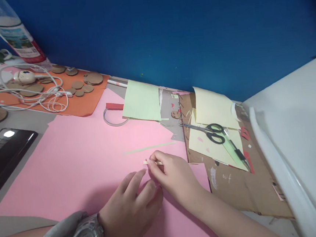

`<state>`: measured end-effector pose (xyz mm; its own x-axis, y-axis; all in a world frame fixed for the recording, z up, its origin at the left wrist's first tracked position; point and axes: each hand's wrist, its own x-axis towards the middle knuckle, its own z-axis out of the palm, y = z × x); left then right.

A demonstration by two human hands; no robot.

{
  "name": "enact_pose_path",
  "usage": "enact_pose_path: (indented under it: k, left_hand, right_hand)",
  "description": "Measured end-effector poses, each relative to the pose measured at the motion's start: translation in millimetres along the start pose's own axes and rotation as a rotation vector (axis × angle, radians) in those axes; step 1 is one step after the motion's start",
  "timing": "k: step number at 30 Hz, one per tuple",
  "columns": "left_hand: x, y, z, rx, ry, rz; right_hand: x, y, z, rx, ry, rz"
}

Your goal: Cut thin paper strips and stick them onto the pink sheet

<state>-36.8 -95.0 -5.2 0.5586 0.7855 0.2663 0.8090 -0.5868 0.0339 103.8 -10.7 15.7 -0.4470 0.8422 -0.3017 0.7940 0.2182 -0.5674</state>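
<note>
A large pink sheet (94,153) lies under both hands. My right hand (173,172) is closed, its thumb and index finger pinching a short pale yellow paper strip (145,162) whose ends stick out on either side. Just left of it and lower is my left hand (134,201), its fingers bent and apart, the index fingertip near the strip's left end. Whether the left thumb touches anything is hidden. Above the hands, a thin pale green strip (149,148) lies flat on the pink sheet.
Black-handled scissors (214,133) and a pen (236,150) rest on yellow paper (215,109) over cardboard (258,189) at right. Green paper (142,101) lies behind. Left are orange paper (87,102) with cardboard discs, white earphones (52,92), a bottle (19,38) and a black device (8,153).
</note>
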Motion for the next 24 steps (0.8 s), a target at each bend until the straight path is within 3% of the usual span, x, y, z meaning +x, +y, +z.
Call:
enact_pose_path:
  k: [7,13,17,21,24]
  left_hand:
    - [-2,2,-0.5,0.022,0.005,0.002]
    - [-10,2,-14.5,0.039,-0.099,-0.013]
    - [-13,-2,-22.5,0.031,-0.21,-0.098]
    - [-12,-8,-25.1,-0.02,-0.331,-0.16]
    - [-9,-12,-23.1,-0.049,-0.338,-0.196]
  right_hand:
    - [0,0,1,-0.009,0.014,-0.006]
    - [-1,4,4,-0.025,0.037,-0.029]
    - [0,4,3,-0.028,0.029,-0.017]
    - [1,4,2,-0.015,0.015,-0.019]
    - [1,3,1,-0.009,0.01,-0.026]
